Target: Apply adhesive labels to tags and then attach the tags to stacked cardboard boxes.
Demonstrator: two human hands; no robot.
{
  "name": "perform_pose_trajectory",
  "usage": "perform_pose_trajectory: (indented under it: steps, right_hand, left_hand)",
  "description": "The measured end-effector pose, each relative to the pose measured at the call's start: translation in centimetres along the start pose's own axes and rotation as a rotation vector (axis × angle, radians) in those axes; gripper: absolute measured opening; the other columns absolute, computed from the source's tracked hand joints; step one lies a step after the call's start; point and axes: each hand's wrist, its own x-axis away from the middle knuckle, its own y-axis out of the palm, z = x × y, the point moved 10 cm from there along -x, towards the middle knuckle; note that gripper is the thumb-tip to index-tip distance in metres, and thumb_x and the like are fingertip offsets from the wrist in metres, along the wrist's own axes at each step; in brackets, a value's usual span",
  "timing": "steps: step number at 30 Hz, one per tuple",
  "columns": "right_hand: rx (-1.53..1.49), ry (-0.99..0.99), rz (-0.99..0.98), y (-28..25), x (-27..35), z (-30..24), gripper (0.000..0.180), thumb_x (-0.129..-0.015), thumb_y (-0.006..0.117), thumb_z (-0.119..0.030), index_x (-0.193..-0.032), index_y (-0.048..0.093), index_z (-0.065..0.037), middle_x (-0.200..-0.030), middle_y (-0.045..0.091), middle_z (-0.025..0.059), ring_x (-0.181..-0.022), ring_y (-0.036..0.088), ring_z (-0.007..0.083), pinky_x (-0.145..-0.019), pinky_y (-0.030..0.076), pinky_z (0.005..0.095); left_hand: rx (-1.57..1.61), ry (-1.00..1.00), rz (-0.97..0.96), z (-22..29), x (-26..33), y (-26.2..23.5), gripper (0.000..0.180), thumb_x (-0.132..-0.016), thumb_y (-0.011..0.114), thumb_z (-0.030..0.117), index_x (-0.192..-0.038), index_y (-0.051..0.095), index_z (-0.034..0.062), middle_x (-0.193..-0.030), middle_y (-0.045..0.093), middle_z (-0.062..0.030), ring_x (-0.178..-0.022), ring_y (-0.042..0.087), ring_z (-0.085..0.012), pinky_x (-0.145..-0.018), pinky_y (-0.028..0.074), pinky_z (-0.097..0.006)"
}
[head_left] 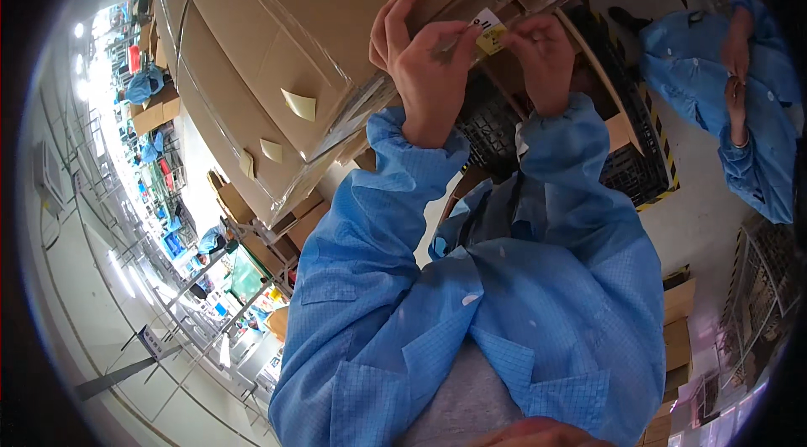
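- Label [489, 35] sits between the two hands, long axis running roughly away from the body, slightly slanted.
- Left hand [430, 65] pinches its left edge between thumb and forefinger; the other fingers are raised.
- Right hand [542, 56] pinches its right edge, so neither hand is clearly nearer.
- Carton [269, 44] lies left of the label, beyond the left hand.

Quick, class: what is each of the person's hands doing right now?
Left hand: closed, pinching the white-and-yellow label at its left side.
Right hand: closed, pinching its right edge.
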Motion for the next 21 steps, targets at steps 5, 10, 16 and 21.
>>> perform_pose_trajectory:
  steps: [5,10,16,21]
  right_hand:
    - [0.095,0.034,0.096,-0.5,-2.1,2.5,0.019,-0.081,0.066,0.006,-0.092,0.051,-0.001,-0.088,0.059,0.0046,-0.083,0.06,0.0119,-0.075,0.049,0.0234]
    - [-0.001,0.048,0.19,-0.9,-2.9,3.7,0.02,-0.079,0.067,0.008,-0.088,0.051,-0.001,-0.082,0.057,0.0052,-0.079,0.06,0.0134,-0.07,0.05,0.0251]
    - [0.005,0.057,0.152,-0.1,-3.5,4.5,0.021,-0.079,0.069,0.005,-0.088,0.051,-0.002,-0.083,0.06,0.0043,-0.08,0.061,0.0111,-0.071,0.048,0.0217]
    - [-0.085,0.03,0.181,0.7,-3.6,3.9,0.021,-0.078,0.069,0.005,-0.085,0.051,-0.004,-0.082,0.059,0.0034,-0.078,0.059,0.0101,-0.071,0.048,0.0221]
  left_hand:
    - [-0.144,0.002,0.107,0.2,-0.4,0.3,0.013,-0.066,0.079,0.022,-0.072,0.072,0.0138,-0.131,0.049,-0.0075,-0.124,0.037,-0.0334,-0.101,0.024,-0.046]
    - [-0.212,0.008,0.2,0.0,0.1,0.7,0.015,-0.067,0.08,0.024,-0.068,0.069,0.0144,-0.132,0.048,-0.0097,-0.123,0.036,-0.0374,-0.1,0.025,-0.049]
    - [-0.263,0.022,0.241,0.2,0.4,0.7,0.016,-0.066,0.08,0.024,-0.067,0.068,0.014,-0.131,0.048,-0.0097,-0.121,0.037,-0.0362,-0.1,0.025,-0.048]
    - [-0.292,0.005,0.266,0.2,0.4,0.7,0.017,-0.064,0.081,0.023,-0.066,0.067,0.0136,-0.13,0.049,-0.0093,-0.121,0.038,-0.0356,-0.099,0.026,-0.048]
